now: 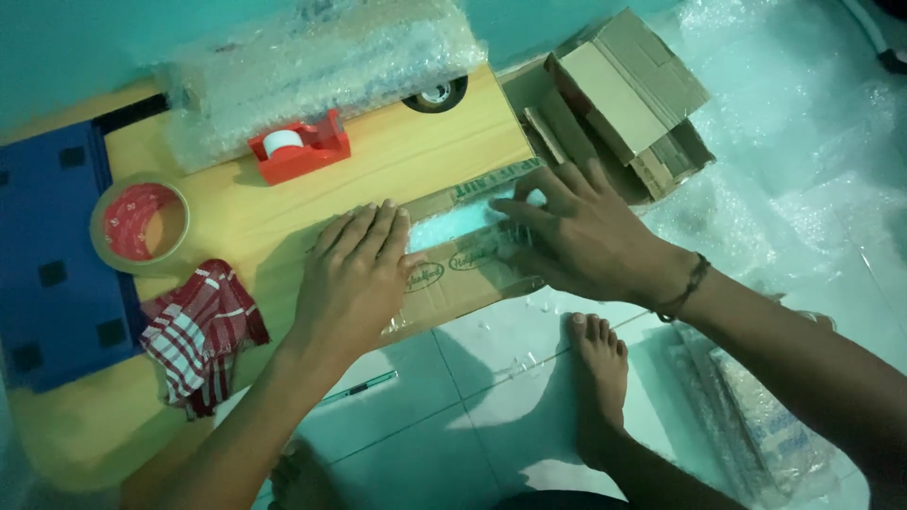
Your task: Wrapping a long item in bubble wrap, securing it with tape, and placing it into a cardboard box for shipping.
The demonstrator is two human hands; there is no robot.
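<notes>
Blue panel (57,274) at far left, tape roll (140,225) overlapping its edge. Checked red-white cloth (201,332) on low wooden table (430,151); red tape dispenser (299,146) behind, beside bubble wrap roll (321,66). Left hand (354,274) flat, fingers together, pressing cardboard box (453,274) at table's front edge. Right hand (576,236), fingers spread, pressing bubble-wrapped packet (458,225) inside open flaps; neither hand pinching anything. Folded cartons (624,90) stacked at right. Bare foot (600,364) on tiled floor (472,397).
</notes>
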